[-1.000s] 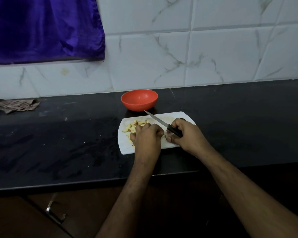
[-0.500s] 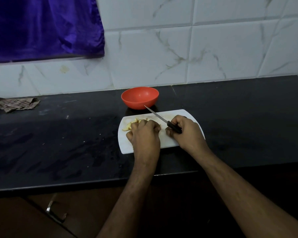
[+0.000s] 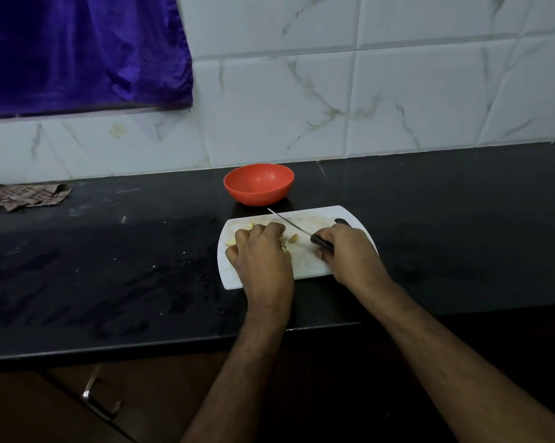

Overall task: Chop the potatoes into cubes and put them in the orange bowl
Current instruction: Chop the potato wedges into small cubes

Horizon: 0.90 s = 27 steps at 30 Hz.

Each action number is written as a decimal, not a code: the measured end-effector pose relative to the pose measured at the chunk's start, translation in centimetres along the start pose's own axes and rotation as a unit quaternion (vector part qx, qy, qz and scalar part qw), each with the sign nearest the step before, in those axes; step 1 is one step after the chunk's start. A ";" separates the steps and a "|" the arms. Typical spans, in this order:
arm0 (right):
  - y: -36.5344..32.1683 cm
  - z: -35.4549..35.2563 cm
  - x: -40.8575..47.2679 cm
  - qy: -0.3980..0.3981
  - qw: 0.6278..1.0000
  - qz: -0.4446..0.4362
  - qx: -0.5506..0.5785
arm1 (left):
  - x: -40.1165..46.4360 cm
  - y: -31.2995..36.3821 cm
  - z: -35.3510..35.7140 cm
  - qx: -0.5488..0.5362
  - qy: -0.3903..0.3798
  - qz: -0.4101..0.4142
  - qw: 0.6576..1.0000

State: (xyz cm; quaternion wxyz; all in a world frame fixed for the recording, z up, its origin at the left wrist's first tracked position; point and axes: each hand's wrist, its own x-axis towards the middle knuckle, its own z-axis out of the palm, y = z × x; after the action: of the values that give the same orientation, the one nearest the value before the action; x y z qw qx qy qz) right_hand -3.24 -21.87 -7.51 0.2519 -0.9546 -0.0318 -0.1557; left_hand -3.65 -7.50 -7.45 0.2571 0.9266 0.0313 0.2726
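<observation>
Head cam: your left hand [image 3: 263, 251] is curled over the potato pieces [image 3: 293, 238] on the left half of the white cutting board [image 3: 308, 262], fingers bunched around them. Your right hand [image 3: 349, 251] grips the knife [image 3: 296, 227] by its black handle, blade angled above the board toward the orange bowl [image 3: 258, 183], which sits just behind the board's far edge with nothing visible inside.
</observation>
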 end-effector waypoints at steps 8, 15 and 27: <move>-1.3 -0.1 2.1 -0.063 0.996 0.013 -0.065 | 0.2 -0.5 -0.3 -0.053 0.048 -0.044 0.996; -3.8 1.1 1.8 -0.038 0.985 0.008 0.168 | 0.3 -0.6 -0.4 -0.090 0.062 -0.042 0.993; -4.2 1.2 3.0 -0.012 0.996 0.022 0.083 | 0.6 -2.1 -0.9 -0.214 0.108 -0.005 0.971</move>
State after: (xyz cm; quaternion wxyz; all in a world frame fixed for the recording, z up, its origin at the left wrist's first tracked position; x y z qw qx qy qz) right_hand -0.61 -17.72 -5.58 0.3329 -0.9328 -0.0261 -0.1355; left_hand -3.41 -5.12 -7.52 0.4460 0.8150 0.0045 0.3698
